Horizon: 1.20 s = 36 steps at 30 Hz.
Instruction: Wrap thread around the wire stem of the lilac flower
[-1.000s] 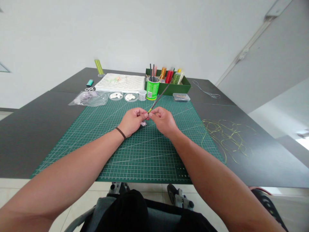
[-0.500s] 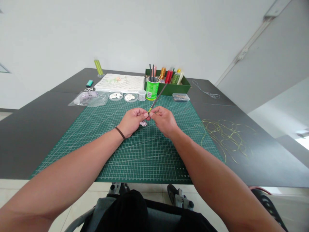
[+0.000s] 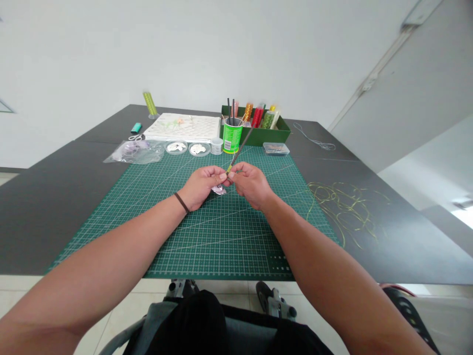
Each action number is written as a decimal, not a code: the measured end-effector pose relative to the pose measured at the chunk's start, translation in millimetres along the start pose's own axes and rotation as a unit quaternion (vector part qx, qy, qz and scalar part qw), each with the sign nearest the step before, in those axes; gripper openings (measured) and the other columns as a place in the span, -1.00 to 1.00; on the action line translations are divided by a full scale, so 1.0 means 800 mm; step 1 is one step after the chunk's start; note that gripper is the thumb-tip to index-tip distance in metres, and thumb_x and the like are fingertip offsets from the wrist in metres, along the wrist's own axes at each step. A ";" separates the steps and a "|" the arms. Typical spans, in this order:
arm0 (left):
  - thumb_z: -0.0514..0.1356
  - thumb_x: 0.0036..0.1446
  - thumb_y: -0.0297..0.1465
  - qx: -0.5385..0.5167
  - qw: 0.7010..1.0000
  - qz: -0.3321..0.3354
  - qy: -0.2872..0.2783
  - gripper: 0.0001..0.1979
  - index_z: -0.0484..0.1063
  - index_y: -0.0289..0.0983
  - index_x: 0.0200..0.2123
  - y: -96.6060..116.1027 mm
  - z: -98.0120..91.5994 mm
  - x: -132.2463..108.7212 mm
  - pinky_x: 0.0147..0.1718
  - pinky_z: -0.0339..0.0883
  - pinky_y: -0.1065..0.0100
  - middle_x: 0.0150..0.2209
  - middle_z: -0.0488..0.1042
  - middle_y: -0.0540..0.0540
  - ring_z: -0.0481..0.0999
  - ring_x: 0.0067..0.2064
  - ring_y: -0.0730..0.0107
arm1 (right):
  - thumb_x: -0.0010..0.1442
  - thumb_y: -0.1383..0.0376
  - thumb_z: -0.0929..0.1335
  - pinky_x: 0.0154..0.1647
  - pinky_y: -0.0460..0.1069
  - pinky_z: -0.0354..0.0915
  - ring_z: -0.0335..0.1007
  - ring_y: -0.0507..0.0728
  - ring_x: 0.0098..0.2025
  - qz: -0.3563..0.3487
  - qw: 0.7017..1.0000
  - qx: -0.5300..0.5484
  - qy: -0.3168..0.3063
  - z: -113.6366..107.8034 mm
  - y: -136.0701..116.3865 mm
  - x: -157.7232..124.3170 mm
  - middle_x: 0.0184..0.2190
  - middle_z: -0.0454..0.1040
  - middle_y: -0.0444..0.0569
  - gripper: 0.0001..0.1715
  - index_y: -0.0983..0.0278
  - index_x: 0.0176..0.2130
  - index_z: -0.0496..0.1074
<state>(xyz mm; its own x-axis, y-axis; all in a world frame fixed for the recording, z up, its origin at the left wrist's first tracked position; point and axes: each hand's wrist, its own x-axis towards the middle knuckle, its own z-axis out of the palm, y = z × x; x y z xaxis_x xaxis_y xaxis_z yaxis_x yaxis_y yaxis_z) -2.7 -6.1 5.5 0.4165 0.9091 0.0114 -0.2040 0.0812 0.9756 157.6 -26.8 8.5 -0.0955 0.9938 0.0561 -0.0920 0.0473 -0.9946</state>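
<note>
Pale pink scrap (image 3: 219, 190) is showing further out beneath the fingertips; left hand (image 3: 202, 186) and right hand (image 3: 250, 185) are pinching a dark rod (image 3: 241, 149) tightly at its green-wrapped end, upper length staying bare, above the cutting mat (image 3: 221, 241), green tray (image 3: 279, 138) beyond.

Both bare forearms (image 3: 111, 251) reach forward and inward from the lower corners, meeting at mid-frame. The left hand (image 3: 202, 188) and right hand (image 3: 250, 185) face each other in a tight pinch, their fingertips (image 3: 223, 176) almost touching. A dark band (image 3: 181, 202) circles the left wrist.
</note>
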 end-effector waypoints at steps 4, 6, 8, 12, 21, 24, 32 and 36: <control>0.50 -0.17 -0.26 -0.049 0.997 -0.039 -0.034 -0.67 0.46 -0.31 -0.49 0.004 -0.002 -0.001 -0.46 0.27 0.41 -0.52 0.52 -0.03 0.44 -0.48 0.48 | -0.01 0.18 0.50 -0.73 -0.12 -0.18 -0.06 -0.11 -0.74 0.020 0.999 0.035 -0.031 -0.001 -0.005 -0.003 -0.68 0.36 -0.30 -0.66 0.22 -0.31 0.33; 0.51 -0.19 -0.27 -0.062 0.996 -0.053 -0.043 -0.66 0.45 -0.31 -0.50 0.005 -0.004 -0.002 -0.45 0.29 0.41 -0.52 0.52 -0.04 0.48 -0.45 0.45 | -0.01 0.17 0.50 -0.72 -0.13 -0.18 -0.06 -0.11 -0.74 0.027 0.998 0.041 -0.048 -0.003 -0.006 -0.004 -0.69 0.36 -0.30 -0.66 0.23 -0.30 0.35; 0.52 -0.18 -0.28 -0.072 0.994 -0.068 -0.053 -0.66 0.45 -0.32 -0.50 0.006 -0.006 -0.002 -0.43 0.31 0.40 -0.53 0.51 -0.04 0.54 -0.42 0.40 | 0.00 0.17 0.51 -0.71 -0.12 -0.19 -0.07 -0.11 -0.74 0.029 0.997 0.045 -0.063 -0.005 -0.007 -0.005 -0.70 0.33 -0.31 -0.65 0.23 -0.31 0.35; 0.52 -0.17 -0.29 -0.086 0.990 -0.085 -0.072 -0.67 0.47 -0.33 -0.49 0.005 -0.009 -0.002 -0.36 0.37 0.37 -0.51 0.52 -0.04 0.57 -0.39 0.38 | -0.02 0.16 0.54 -0.71 -0.12 -0.20 -0.09 -0.11 -0.75 0.021 0.996 0.056 -0.073 -0.008 -0.005 -0.004 -0.74 0.24 -0.36 -0.62 0.22 -0.33 0.34; 0.51 -0.15 -0.30 -0.076 0.992 -0.079 -0.065 -0.69 0.51 -0.37 -0.47 0.003 -0.008 -0.001 -0.42 0.34 0.40 -0.48 0.58 -0.14 0.53 -0.46 0.41 | -0.10 0.08 0.60 -0.73 -0.13 -0.20 -0.07 -0.13 -0.75 0.002 0.994 0.070 -0.079 -0.011 0.001 0.000 -0.74 0.27 -0.35 -0.51 0.23 -0.38 0.33; 0.51 -0.16 -0.28 -0.069 0.993 -0.076 -0.061 -0.68 0.52 -0.36 -0.47 0.003 -0.008 0.000 -0.43 0.34 0.39 -0.49 0.58 -0.12 0.53 -0.45 0.39 | -0.07 0.09 0.59 -0.73 -0.14 -0.19 -0.08 -0.13 -0.75 -0.002 0.994 0.071 -0.084 -0.011 0.001 0.000 -0.75 0.25 -0.35 -0.52 0.23 -0.38 0.33; 0.48 -0.14 -0.13 -0.025 0.996 -0.055 -0.063 -0.59 0.50 -0.35 -0.47 -0.001 -0.005 -0.001 -0.43 0.33 0.38 -0.48 0.59 -0.12 0.51 -0.48 0.42 | -0.09 0.13 0.57 -0.73 -0.14 -0.16 -0.06 -0.12 -0.75 0.004 0.996 0.061 -0.061 -0.008 -0.002 -0.001 -0.75 0.25 -0.34 -0.57 0.24 -0.41 0.33; 0.46 -0.09 -0.18 0.017 0.998 -0.028 -0.045 -0.63 0.51 -0.34 -0.37 -0.004 -0.003 0.001 -0.42 0.33 0.40 -0.42 0.60 -0.09 0.49 -0.45 0.47 | -0.11 0.17 0.55 -0.74 -0.13 -0.16 -0.04 -0.12 -0.75 0.003 0.999 0.047 -0.023 -0.007 0.000 0.001 -0.74 0.27 -0.32 -0.61 0.25 -0.42 0.34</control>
<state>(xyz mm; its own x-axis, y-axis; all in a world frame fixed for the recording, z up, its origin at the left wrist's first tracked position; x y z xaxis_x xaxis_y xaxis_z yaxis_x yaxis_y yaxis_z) -3.7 -5.0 2.0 0.5048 0.8629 -0.0245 -0.1485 0.1148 0.9822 162.8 -25.2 8.2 -0.1408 0.9885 0.0557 -0.1847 0.0291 -0.9824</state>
